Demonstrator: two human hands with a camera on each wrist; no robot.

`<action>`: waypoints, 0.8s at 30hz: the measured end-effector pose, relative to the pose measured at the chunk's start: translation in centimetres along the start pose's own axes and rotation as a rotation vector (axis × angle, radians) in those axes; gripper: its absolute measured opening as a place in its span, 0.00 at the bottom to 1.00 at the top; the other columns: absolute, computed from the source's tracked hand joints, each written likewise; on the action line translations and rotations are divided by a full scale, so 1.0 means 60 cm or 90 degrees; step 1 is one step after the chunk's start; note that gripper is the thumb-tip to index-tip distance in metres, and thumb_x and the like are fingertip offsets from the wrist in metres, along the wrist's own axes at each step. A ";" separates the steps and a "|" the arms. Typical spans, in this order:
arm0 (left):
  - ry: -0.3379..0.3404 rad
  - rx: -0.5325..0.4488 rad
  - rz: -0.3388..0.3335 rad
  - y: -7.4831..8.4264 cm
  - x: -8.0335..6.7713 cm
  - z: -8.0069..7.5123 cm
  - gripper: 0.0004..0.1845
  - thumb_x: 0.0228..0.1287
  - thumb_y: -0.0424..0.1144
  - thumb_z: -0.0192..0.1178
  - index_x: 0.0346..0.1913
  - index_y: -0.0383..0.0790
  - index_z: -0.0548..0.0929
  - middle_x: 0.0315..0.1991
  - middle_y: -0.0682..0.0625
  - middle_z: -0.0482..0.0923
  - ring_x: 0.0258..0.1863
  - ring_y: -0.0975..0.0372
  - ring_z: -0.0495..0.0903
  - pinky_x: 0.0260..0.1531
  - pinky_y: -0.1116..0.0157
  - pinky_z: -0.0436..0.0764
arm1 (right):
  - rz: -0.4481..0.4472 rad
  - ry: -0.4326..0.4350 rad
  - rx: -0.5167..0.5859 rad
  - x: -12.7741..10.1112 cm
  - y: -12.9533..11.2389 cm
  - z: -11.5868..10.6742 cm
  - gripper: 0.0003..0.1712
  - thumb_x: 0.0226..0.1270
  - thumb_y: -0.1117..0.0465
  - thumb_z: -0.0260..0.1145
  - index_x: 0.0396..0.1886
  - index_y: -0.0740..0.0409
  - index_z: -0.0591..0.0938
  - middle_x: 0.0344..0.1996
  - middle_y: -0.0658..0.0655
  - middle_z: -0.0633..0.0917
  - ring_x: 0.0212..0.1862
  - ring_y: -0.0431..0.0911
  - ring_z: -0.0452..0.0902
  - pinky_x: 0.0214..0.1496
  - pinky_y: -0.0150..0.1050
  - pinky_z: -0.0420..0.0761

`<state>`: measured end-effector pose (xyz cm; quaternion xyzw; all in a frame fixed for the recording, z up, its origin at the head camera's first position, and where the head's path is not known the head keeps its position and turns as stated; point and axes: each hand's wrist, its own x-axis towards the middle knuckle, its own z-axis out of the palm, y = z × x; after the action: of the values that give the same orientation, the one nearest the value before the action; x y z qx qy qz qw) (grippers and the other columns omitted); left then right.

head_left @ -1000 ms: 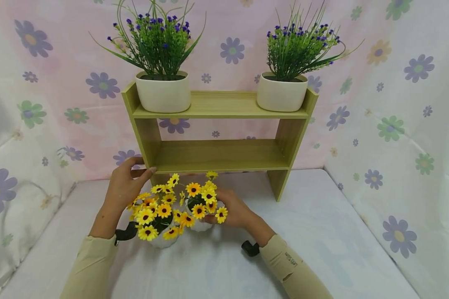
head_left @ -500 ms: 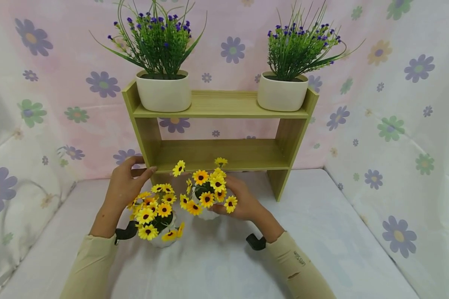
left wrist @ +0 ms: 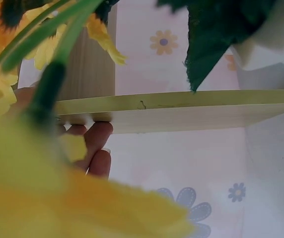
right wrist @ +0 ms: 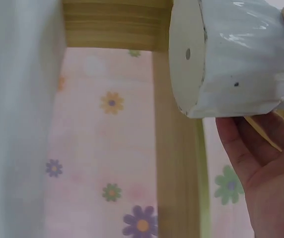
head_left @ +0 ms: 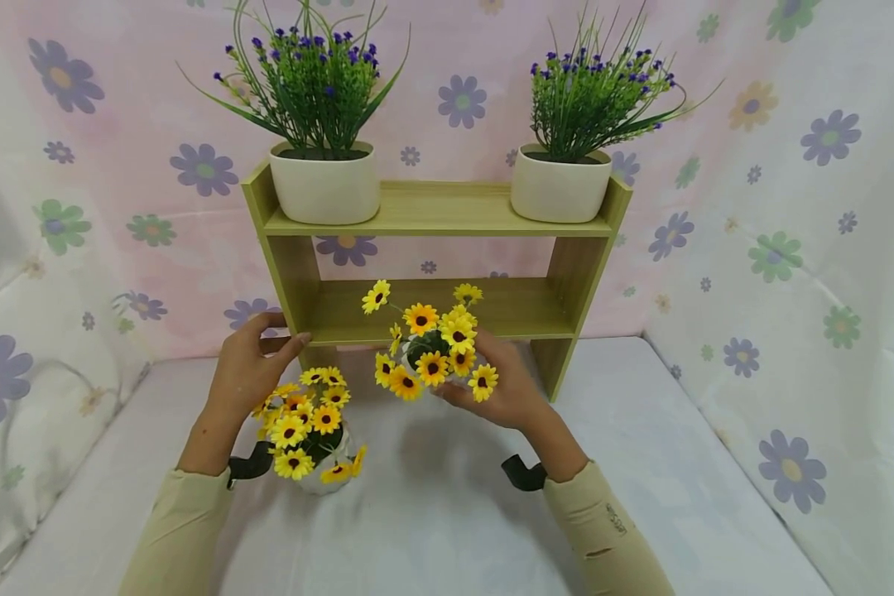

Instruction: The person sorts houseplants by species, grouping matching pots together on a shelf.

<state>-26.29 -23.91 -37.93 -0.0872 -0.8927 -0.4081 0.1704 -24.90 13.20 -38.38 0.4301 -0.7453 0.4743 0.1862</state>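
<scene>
My right hand (head_left: 508, 387) holds a white ribbed pot (right wrist: 246, 64) of yellow sunflowers (head_left: 458, 334), raised off the table in front of the lower board. In the right wrist view the pot's pale underside with a small hole shows, and the fingers curl around its wall. At the left end of the wooden shelf (head_left: 447, 308), my left hand (head_left: 247, 368) grips the side panel near the lower board, thumb in front. A second white pot (head_left: 328, 480) of yellow sunflowers (head_left: 298, 426) stands on the table just right of the left forearm, partly covering the left wrist view.
On the shelf's top board stand two cream pots, the left one (head_left: 326, 189) and the right one (head_left: 562, 186), with tall purple-flowered grass plants. A white cloth (head_left: 641, 497) covers the table. Flower-patterned curtains (head_left: 782, 165) enclose the back and sides.
My right hand has lifted its sunflower pot upward and to the right, away from the second sunflower pot. My left hand has stayed at the shelf's side.
</scene>
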 end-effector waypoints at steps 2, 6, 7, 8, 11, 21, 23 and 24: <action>-0.002 -0.001 -0.001 0.001 -0.001 -0.001 0.30 0.78 0.52 0.63 0.70 0.32 0.76 0.65 0.31 0.79 0.58 0.35 0.85 0.54 0.38 0.84 | 0.005 0.019 -0.011 0.001 -0.004 -0.009 0.40 0.56 0.67 0.83 0.70 0.58 0.78 0.60 0.56 0.86 0.61 0.50 0.83 0.67 0.48 0.83; -0.004 -0.005 0.001 0.004 -0.002 -0.001 0.30 0.78 0.52 0.63 0.70 0.32 0.76 0.65 0.31 0.79 0.58 0.35 0.85 0.55 0.37 0.84 | 0.033 0.056 -0.017 0.000 -0.007 -0.029 0.37 0.59 0.66 0.81 0.68 0.55 0.79 0.60 0.54 0.87 0.59 0.49 0.83 0.66 0.45 0.84; -0.004 -0.005 0.002 0.004 -0.002 -0.002 0.30 0.78 0.52 0.63 0.70 0.32 0.76 0.65 0.31 0.79 0.58 0.35 0.85 0.55 0.37 0.84 | 0.043 0.064 -0.014 -0.001 -0.006 -0.033 0.36 0.60 0.66 0.80 0.68 0.54 0.79 0.60 0.53 0.86 0.59 0.48 0.83 0.66 0.45 0.84; -0.004 -0.006 0.003 0.005 -0.002 -0.002 0.30 0.78 0.52 0.63 0.70 0.32 0.76 0.65 0.31 0.79 0.58 0.35 0.85 0.54 0.37 0.84 | 0.051 0.071 -0.009 -0.001 -0.006 -0.038 0.35 0.61 0.66 0.80 0.69 0.53 0.79 0.60 0.53 0.86 0.60 0.48 0.83 0.66 0.44 0.83; -0.003 -0.006 0.005 0.005 -0.003 -0.003 0.30 0.78 0.51 0.63 0.70 0.32 0.76 0.65 0.31 0.78 0.58 0.35 0.85 0.55 0.37 0.84 | 0.067 0.095 0.004 -0.001 -0.004 -0.051 0.36 0.62 0.67 0.79 0.70 0.50 0.79 0.61 0.51 0.86 0.62 0.48 0.82 0.69 0.43 0.81; -0.001 0.004 -0.008 0.003 -0.003 -0.001 0.30 0.79 0.53 0.62 0.70 0.32 0.76 0.66 0.32 0.78 0.59 0.36 0.85 0.55 0.38 0.84 | 0.117 0.178 -0.067 -0.005 -0.003 -0.087 0.38 0.62 0.64 0.80 0.71 0.51 0.77 0.63 0.50 0.85 0.63 0.47 0.81 0.71 0.40 0.79; -0.001 0.003 -0.006 0.002 -0.003 0.000 0.30 0.79 0.53 0.62 0.70 0.32 0.76 0.66 0.32 0.78 0.59 0.36 0.85 0.55 0.38 0.84 | 0.146 0.192 -0.083 -0.007 0.001 -0.092 0.38 0.62 0.63 0.81 0.70 0.51 0.76 0.63 0.50 0.85 0.62 0.47 0.81 0.70 0.40 0.80; 0.000 0.001 -0.003 0.001 -0.003 0.001 0.30 0.79 0.53 0.62 0.70 0.32 0.76 0.66 0.32 0.78 0.58 0.36 0.85 0.55 0.38 0.84 | 0.158 0.199 -0.089 -0.008 0.004 -0.094 0.37 0.62 0.62 0.81 0.70 0.52 0.76 0.62 0.50 0.85 0.61 0.47 0.82 0.69 0.41 0.81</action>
<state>-26.13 -23.84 -37.96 -0.0848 -0.8933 -0.4076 0.1694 -25.56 18.38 -36.11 0.2422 -0.7857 0.5018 0.2688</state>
